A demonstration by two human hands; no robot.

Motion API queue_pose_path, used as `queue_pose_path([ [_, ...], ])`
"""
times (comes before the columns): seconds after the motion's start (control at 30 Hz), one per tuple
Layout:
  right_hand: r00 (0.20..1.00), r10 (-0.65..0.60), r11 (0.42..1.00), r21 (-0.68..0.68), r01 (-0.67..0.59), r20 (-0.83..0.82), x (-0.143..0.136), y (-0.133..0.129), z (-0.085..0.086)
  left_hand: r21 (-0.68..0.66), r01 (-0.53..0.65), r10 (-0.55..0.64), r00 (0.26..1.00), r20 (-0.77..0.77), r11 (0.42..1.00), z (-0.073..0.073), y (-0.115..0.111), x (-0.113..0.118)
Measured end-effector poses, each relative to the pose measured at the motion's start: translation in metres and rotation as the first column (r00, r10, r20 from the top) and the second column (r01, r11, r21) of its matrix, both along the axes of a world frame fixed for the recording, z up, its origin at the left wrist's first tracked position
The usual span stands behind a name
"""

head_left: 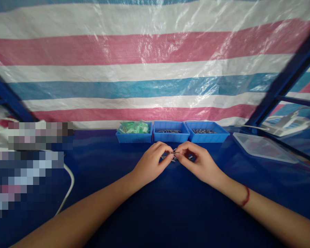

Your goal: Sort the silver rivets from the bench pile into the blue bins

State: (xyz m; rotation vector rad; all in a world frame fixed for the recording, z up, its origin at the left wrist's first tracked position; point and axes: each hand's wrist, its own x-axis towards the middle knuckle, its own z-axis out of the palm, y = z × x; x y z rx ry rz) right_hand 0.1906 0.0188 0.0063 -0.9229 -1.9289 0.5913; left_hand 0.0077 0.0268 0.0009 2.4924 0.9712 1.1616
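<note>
A thin metal rod (174,153), too small to make out in detail, lies level between my two hands above the blue table. At its left end, the thumb and forefinger of my left hand (150,163) are pinched together. My right hand (200,162), with a dark red band on the wrist, pinches the other end the same way. Several loose metal pieces (174,158) lie on the table just behind and under my fingertips, partly hidden by them.
Beyond my hands stand three blue bins: the left bin (134,138) holds green plastic packets, the middle bin (171,138) thin metal rods, the right bin (209,138) small metal parts. A translucent lid (263,148) lies to the right, a white cable (71,181) to the left.
</note>
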Motion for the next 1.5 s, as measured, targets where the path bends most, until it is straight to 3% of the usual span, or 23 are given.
queue_pose_path([
  [0.4, 0.998, -0.041, 0.999, 0.019, 0.04, 0.051, 0.0, 0.004, 0.0, 0.011, -0.051, 0.05, 0.998, 0.046, 0.999, 0.0, -0.001, -0.001],
  [0.6, 0.984, 0.018, 0.997, 0.075, -0.032, 0.174, 0.0, 0.004, 0.001, -0.004, -0.058, 0.058, 0.997, 0.048, 0.998, -0.002, -0.001, -0.001],
  [0.77, 0.973, -0.219, 0.973, -0.086, 0.213, -0.076, 0.011, 0.02, -0.004, 0.008, -0.211, 0.211, 0.977, -0.018, 0.977, -0.003, -0.001, -0.001],
  [0.9, 0.833, -0.472, 0.871, -0.3, 0.389, -0.29, 0.027, 0.037, -0.002, -0.001, -0.343, 0.34, 0.93, -0.14, 0.939, -0.003, -0.001, 0.0],
  [1.03, 0.717, -0.604, 0.765, -0.504, 0.4, -0.348, 0.038, 0.046, -0.001, 0.009, -0.366, 0.357, 0.901, -0.247, 0.931, -0.005, -0.002, 0.001],
  [1.1, 0.721, -0.596, 0.765, -0.523, 0.376, -0.353, 0.037, 0.047, -0.002, 0.019, -0.355, 0.346, 0.897, -0.276, 0.935, -0.006, -0.003, 0.002],
  [1.3, 0.823, -0.444, 0.854, -0.446, 0.268, -0.355, 0.023, 0.036, -0.006, 0.038, -0.318, 0.313, 0.898, -0.308, 0.947, -0.006, -0.004, 0.002],
  [1.5, 0.921, -0.331, 0.898, -0.368, 0.241, -0.205, 0.016, 0.029, -0.007, 0.003, -0.296, 0.282, 0.907, -0.313, 0.955, -0.006, -0.002, 0.001],
])
